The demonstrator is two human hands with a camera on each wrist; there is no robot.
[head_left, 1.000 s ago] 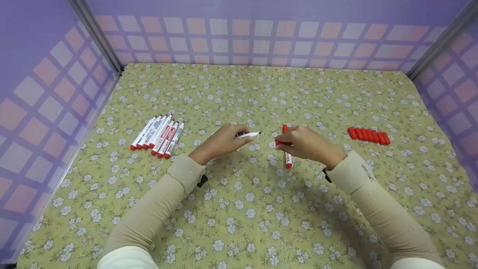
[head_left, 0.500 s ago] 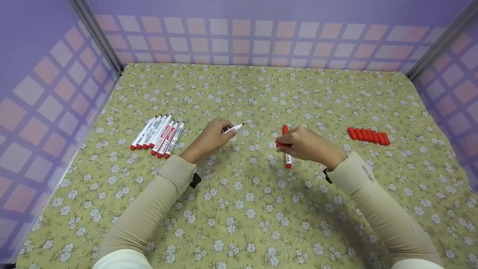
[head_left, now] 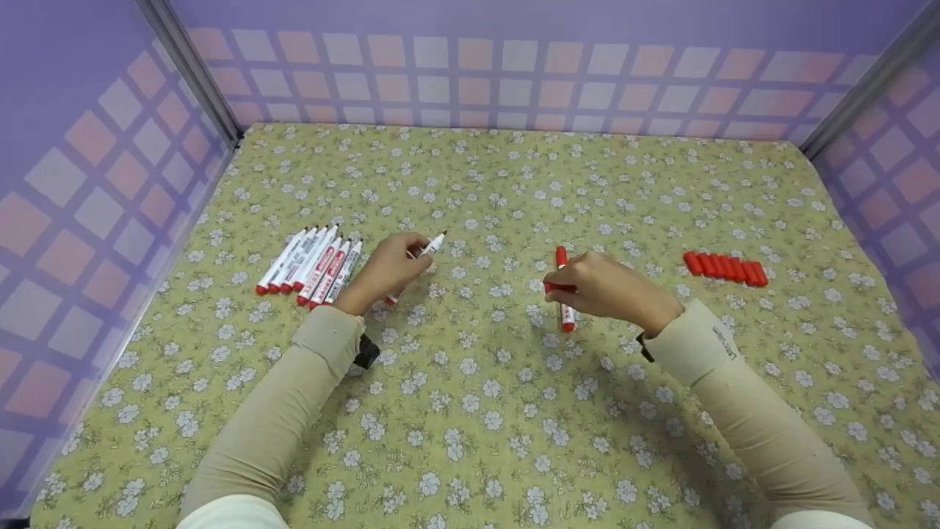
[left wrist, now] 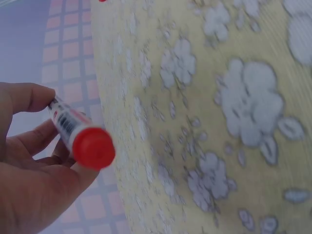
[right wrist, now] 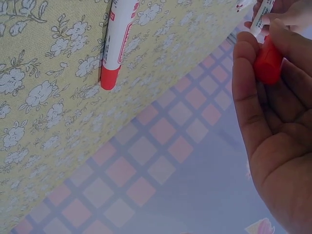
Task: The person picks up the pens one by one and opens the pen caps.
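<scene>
— Now, what does the left hand (head_left: pixel 388 269) hold?

— An uncapped marker (head_left: pixel 424 252): white barrel, red end plug, tip pointing up and away. The fingers curl round it just right of the row of uncapped markers (head_left: pixel 311 267).

— And the right hand (head_left: pixel 604 286)?

— Its fingers pinch a red cap (head_left: pixel 556 286) over a capped marker (head_left: pixel 564 312) lying on the floral cloth (head_left: pixel 485 397). Loose red caps (head_left: pixel 725 267) lie in a row further right.

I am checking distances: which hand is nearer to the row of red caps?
Right. The right hand is just left of the row of red caps; the left hand is far across the cloth, beside the uncapped markers.
</scene>
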